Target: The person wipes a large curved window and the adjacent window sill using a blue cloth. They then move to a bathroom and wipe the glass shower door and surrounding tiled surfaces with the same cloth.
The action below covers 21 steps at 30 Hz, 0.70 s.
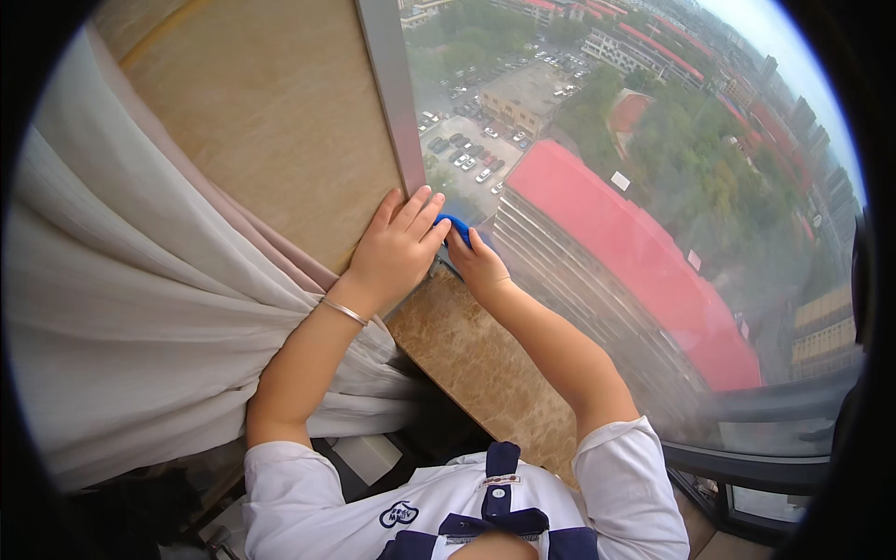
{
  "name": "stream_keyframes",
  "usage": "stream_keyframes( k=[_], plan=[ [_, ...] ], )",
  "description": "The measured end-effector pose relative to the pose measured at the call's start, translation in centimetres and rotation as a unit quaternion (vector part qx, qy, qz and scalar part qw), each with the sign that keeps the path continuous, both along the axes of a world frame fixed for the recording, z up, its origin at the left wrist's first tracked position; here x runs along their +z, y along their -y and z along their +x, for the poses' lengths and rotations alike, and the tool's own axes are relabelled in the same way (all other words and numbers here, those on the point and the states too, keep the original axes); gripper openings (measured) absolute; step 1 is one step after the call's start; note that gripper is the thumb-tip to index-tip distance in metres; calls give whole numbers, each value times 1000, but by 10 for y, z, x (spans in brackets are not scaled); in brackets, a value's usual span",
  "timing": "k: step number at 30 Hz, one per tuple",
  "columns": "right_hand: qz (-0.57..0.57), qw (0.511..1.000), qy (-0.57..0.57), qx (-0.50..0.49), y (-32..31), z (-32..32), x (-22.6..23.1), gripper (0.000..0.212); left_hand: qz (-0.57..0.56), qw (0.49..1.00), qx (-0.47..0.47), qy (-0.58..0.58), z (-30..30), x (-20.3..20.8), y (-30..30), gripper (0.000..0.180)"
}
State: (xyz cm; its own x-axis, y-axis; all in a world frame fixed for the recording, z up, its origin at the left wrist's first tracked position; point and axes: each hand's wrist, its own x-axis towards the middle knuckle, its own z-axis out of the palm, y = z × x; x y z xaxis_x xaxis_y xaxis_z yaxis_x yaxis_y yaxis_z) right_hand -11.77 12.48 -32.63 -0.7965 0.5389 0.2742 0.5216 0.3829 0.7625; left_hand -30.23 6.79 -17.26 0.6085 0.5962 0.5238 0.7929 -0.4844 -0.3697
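Observation:
My right hand (479, 264) is closed on a small bright blue cloth-like piece (459, 228), at the lower corner of a window pane (560, 215). Most of that piece is hidden by my fingers, so its exact kind does not show. Close beside it, my left hand (390, 250) lies with fingers stretched out over the foot of the grey window frame (390, 84). The left fingertips reach the edge of the blue piece; whether they press on it I cannot tell. A thin bracelet (345, 310) circles my left wrist.
A brown marbled sill (485, 345) runs below my hands toward my body. White curtains (159, 308) hang on the left, against my left forearm, before a beige marbled wall panel (271, 112). Through the glass, a red-roofed building (635, 252) and parked cars lie far below.

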Motion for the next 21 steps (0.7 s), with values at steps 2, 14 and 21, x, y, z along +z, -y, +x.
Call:
stream_keyframes(
  k=[2, 14, 21],
  plan=[
    [-17, 1000, 8, 9, 11, 13, -10, 53, -35, 999, -23, -8, -2, -12, -2, 28],
    [199, 946, -256, 3, 27, 20, 185, 40, -147, 989, -18, -3, 2, -42, 5, 38],
    [114, 989, -92, 6, 11, 11, 52, 43, -195, 980, -39, -4, 5, -47, 2, 36]
  ],
)
